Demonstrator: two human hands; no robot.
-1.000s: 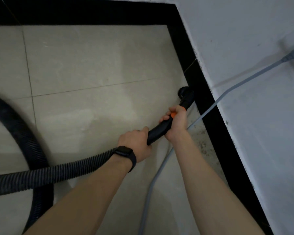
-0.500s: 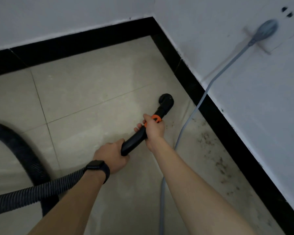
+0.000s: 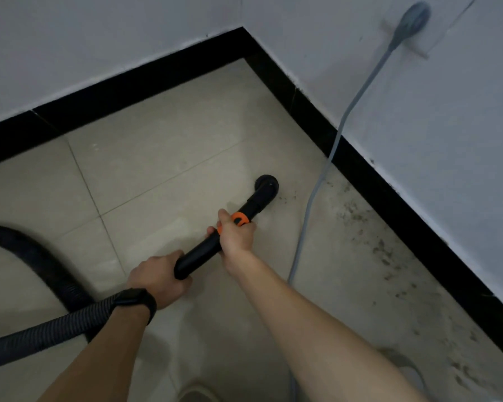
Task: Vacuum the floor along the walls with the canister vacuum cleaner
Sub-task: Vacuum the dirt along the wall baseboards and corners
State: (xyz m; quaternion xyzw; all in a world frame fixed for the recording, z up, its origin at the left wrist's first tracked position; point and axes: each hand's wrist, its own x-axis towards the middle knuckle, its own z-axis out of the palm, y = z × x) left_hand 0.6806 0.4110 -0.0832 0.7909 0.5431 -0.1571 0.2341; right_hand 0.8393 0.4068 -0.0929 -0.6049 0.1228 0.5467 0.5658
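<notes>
Head: both grips (image 3: 157, 278) (image 3: 235, 233) tight around wand (image 3: 198, 254)

Beige tiled floor (image 3: 157, 146), grey cable (image 3: 302, 227), black hose (image 3: 41, 256), dirt specks (image 3: 384, 250)

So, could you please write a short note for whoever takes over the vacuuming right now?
Left hand grips the wand's rear end, with the hose trailing off left.
Right hand grips it at the orange collar.
Nozzle is on the tiles near the corner, apart from the right skirting.
Grey cord lies beside it and runs up to the plug.
Done: tiles left of the nozzle look clean.
Left: dirt along the right skirting.
</notes>
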